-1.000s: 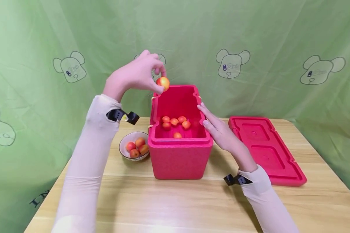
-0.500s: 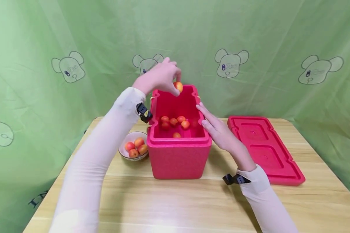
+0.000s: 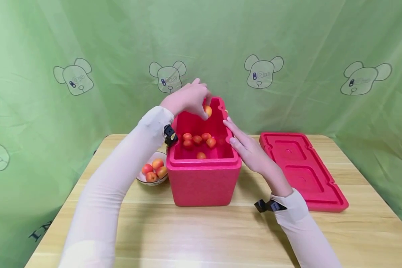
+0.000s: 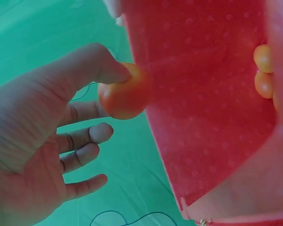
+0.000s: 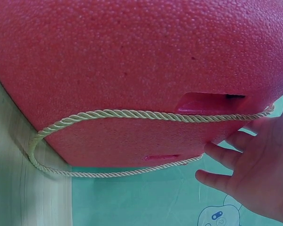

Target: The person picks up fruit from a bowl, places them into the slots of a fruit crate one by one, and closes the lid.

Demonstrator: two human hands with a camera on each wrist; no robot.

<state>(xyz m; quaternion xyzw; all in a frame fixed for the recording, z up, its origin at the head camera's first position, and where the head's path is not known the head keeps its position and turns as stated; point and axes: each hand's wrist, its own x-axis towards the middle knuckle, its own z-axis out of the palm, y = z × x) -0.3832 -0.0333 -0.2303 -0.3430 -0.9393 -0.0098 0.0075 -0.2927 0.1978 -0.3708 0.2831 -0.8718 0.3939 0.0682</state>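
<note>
Between thumb and fingers, my left hand (image 3: 191, 99) pinches an apricot (image 4: 127, 96), round and orange-red, over the far part of a red foam box (image 3: 204, 182). Several more apricots (image 3: 211, 142) lie loose on the floor of that lidless box. My right hand (image 3: 251, 150) rests with fairly straight fingers on the box's right rim. Seen from the right wrist, a twisted cord (image 5: 132, 114) loops along the box's side, below a recessed slot.
A white patterned bowl (image 3: 142, 177) with several apricots (image 3: 158, 163) stands left of the box, partly under the left forearm. The box's red lid (image 3: 303, 167) lies on the wooden table (image 3: 201, 238) at right. A green curtain (image 3: 214, 33) hangs behind.
My left hand has carried the apricot rightward, then down towards the box's opening. My right hand has stayed on the rim.
</note>
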